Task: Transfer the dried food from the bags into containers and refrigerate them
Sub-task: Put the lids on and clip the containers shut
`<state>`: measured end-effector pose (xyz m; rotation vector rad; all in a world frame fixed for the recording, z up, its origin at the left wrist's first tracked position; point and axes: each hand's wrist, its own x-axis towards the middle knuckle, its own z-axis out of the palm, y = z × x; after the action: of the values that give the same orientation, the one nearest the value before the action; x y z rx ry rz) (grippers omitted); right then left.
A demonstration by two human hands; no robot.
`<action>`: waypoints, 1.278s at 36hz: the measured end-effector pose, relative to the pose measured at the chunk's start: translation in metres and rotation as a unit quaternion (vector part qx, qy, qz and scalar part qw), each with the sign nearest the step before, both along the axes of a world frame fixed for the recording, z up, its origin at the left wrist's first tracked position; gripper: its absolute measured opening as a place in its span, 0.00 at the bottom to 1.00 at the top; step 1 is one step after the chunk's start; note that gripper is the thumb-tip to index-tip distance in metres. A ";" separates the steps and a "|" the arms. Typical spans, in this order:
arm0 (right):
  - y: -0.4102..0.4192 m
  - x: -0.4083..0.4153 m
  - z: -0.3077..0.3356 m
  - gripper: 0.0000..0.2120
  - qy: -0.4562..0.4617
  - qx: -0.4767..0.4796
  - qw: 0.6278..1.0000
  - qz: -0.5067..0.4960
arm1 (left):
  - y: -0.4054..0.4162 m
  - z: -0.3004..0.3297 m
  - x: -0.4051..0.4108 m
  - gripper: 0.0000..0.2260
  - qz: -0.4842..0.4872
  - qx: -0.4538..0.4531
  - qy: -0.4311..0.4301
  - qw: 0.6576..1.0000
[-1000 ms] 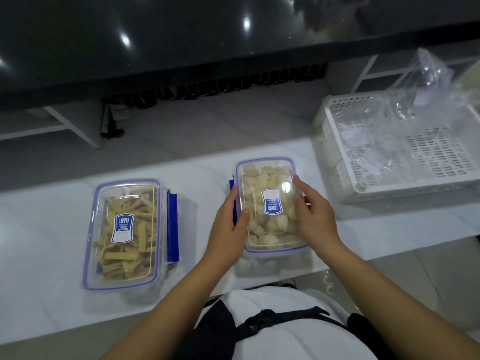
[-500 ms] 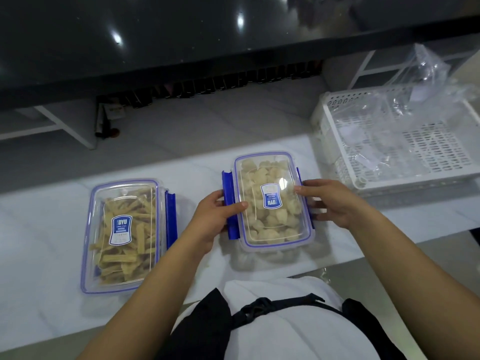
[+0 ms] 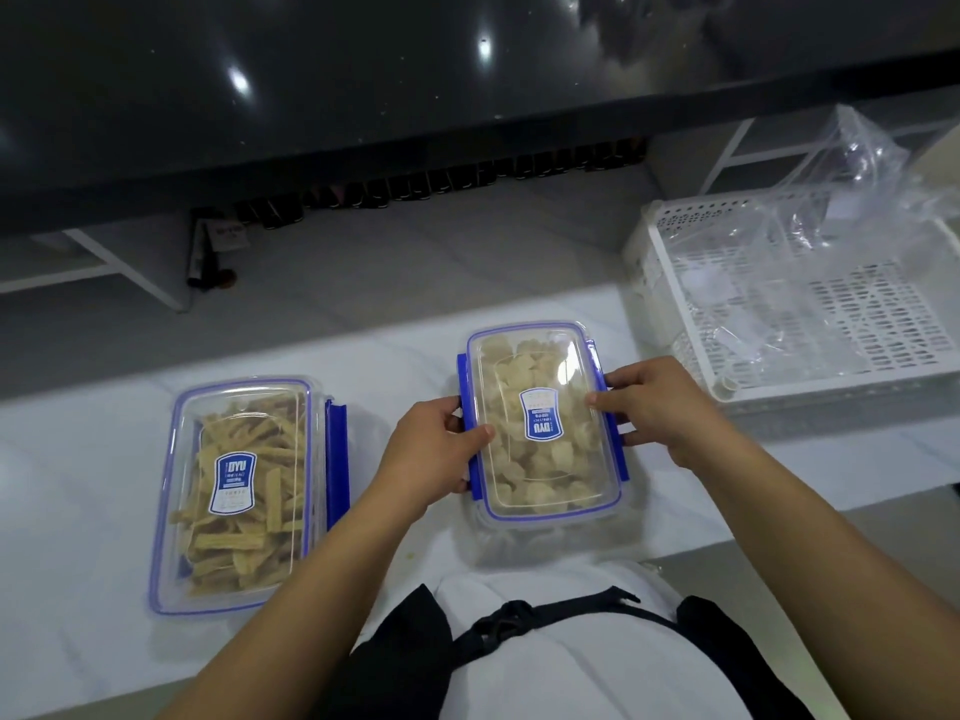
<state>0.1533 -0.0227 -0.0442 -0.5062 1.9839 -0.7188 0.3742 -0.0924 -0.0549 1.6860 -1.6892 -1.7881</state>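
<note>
Head cam: left hand [image 3: 431, 449] & right hand [image 3: 660, 407] grip lidded container [image 3: 543, 423] by both sides.

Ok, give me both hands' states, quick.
Left hand: closed on the box, at its left clip.
Right hand: closed on the box, at its right clip.

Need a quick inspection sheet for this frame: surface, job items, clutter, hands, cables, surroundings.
Surface: white marble-look counter, a few crumbs near its front edge.
Job's things: round-piece container, lid on, blue side clips; stick-piece container to its left, lid on, right clip sticking out.
Clutter: white perforated basket on the right, holding empty clear bags.
Hands: left hand on the round-piece container's left clip; right hand on its right clip, thumbs on the lid.
Cables: nothing seen.
Surroundings: dark glossy countertop beyond, row of dark bottles under its edge, grey tiled floor below.
</note>
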 end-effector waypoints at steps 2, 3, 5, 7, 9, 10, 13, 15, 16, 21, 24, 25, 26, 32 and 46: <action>-0.001 0.002 -0.001 0.11 0.007 -0.007 1.000 -0.001 | 0.000 0.000 -0.001 0.14 0.000 -0.008 -0.007 1.000; -0.002 0.002 -0.002 0.08 0.012 -0.011 1.000 0.000 | 0.000 0.001 -0.002 0.15 0.001 -0.010 -0.011 1.000; -0.004 0.003 -0.001 0.05 0.024 -0.022 0.999 0.004 | -0.002 0.001 -0.003 0.14 0.004 -0.014 -0.014 1.000; -0.007 0.002 0.001 0.08 0.026 -0.030 0.999 0.002 | -0.005 0.003 -0.006 0.13 0.008 -0.013 -0.009 1.000; -0.010 0.000 0.003 0.05 0.027 -0.033 0.999 0.003 | -0.007 0.004 -0.009 0.13 0.016 -0.008 -0.001 1.000; -0.011 -0.001 0.004 0.06 0.031 -0.034 0.999 0.007 | -0.007 0.004 -0.010 0.14 0.020 -0.005 0.004 1.000; -0.014 -0.003 0.004 0.10 0.055 -0.020 0.998 0.022 | -0.009 0.007 -0.012 0.17 0.019 -0.003 0.011 1.000; -0.012 0.000 0.002 0.19 0.094 -0.003 0.994 0.051 | -0.009 0.009 -0.008 0.21 -0.013 -0.014 0.004 1.000; -0.010 0.003 0.004 0.24 0.147 0.005 0.986 0.082 | -0.009 0.011 -0.003 0.24 -0.033 -0.032 -0.002 0.999; 0.007 0.042 0.022 0.23 0.266 -0.184 0.937 0.131 | -0.007 0.043 0.060 0.24 -0.008 -0.193 0.015 0.981; 0.014 0.086 0.034 0.21 0.221 -0.247 0.926 0.183 | -0.008 0.057 0.122 0.20 0.081 -0.248 -0.032 0.965; 0.017 0.104 0.036 0.22 0.203 -0.245 0.923 0.218 | -0.008 0.058 0.143 0.19 0.118 -0.255 -0.051 0.958; 0.020 0.121 0.037 0.24 0.184 -0.235 0.919 0.260 | -0.009 0.056 0.163 0.17 0.157 -0.251 -0.065 0.953; 0.024 0.183 0.028 0.32 0.110 -0.142 0.858 0.482 | -0.009 0.026 0.237 0.19 0.276 -0.093 -0.040 0.956; -0.021 0.277 0.023 0.37 0.273 -0.106 0.831 0.473 | 0.014 0.004 0.241 0.16 0.261 0.063 0.105 0.957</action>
<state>0.4303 -0.0439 -0.0212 -1.8283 1.7952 -0.1403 0.6156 -0.0781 -0.0508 1.7084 -0.9422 -1.7539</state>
